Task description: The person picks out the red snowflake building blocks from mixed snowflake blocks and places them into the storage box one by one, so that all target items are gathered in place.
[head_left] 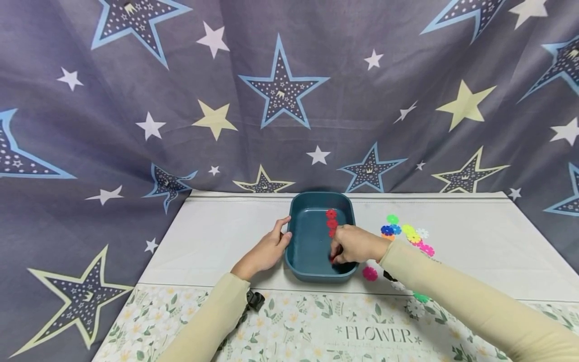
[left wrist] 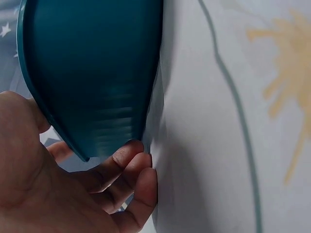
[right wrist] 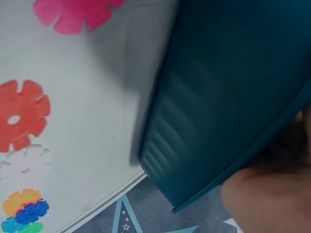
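Observation:
A deep teal plastic bin (head_left: 320, 277) stands on the white cloth. My left hand (head_left: 269, 250) grips its left side, thumb over the rim and fingers against the outer wall, as the left wrist view also shows. Down inside the bin's right part, my right hand (head_left: 352, 245) pinches a red flower-shaped disc (head_left: 333, 260), mostly hidden by the fingers. Several more red flower discs (head_left: 331, 223) lie in a row along the bin's right side, beyond that hand. The right wrist view shows only the bin's outer wall (right wrist: 194, 126) and part of the hand.
To the right of the bin lie loose flower discs in several colours, among them a green one (head_left: 392, 219), yellow ones (head_left: 408, 230) and a pink one (head_left: 370, 273) near the bin. A flowered cloth (head_left: 289, 322) covers the front; a star-patterned curtain (head_left: 280, 151) hangs behind.

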The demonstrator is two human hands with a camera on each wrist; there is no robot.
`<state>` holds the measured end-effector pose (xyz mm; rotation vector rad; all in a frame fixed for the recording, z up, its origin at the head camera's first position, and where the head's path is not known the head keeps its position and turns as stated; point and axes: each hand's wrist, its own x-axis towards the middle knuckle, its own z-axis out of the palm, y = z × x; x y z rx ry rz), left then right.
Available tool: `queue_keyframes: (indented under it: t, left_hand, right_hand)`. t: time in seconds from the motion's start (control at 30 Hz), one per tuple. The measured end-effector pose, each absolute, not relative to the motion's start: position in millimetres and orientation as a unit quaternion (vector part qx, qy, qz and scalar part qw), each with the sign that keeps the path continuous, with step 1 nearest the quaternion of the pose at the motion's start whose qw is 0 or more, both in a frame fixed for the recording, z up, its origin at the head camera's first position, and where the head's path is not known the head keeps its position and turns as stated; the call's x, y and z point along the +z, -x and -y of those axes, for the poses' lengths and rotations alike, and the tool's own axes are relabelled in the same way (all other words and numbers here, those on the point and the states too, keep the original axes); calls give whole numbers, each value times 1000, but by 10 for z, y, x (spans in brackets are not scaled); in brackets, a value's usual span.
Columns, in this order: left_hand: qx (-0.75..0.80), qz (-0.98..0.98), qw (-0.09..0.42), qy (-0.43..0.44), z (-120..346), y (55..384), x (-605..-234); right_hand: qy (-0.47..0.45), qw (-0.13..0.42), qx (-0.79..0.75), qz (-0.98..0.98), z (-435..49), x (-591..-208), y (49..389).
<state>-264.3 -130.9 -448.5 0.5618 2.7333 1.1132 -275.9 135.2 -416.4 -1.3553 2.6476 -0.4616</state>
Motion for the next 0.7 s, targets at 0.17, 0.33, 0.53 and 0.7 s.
queue_keyframes:
  t: [0.17,0.33,0.53,0.7]
  left_hand:
    - [370,-907,64,-189,1300,2640,-4485]
    - [367,-909,61,-189,1304,2638,-4503]
    - [370,-908,61,-188,1304,2631,-4489]
    - [370,-908,63,-188,1303,2628,-4482]
  right_hand:
    - [434,66,-183,-880,-1338,-4176,2789]
    - [421,44,-237,-875,-1393,-4110,2812]
    - [373,-28,-274,-886,-1678,-3942,2842]
    - [333,-42,-268,-903,-1980,-3955,2852]
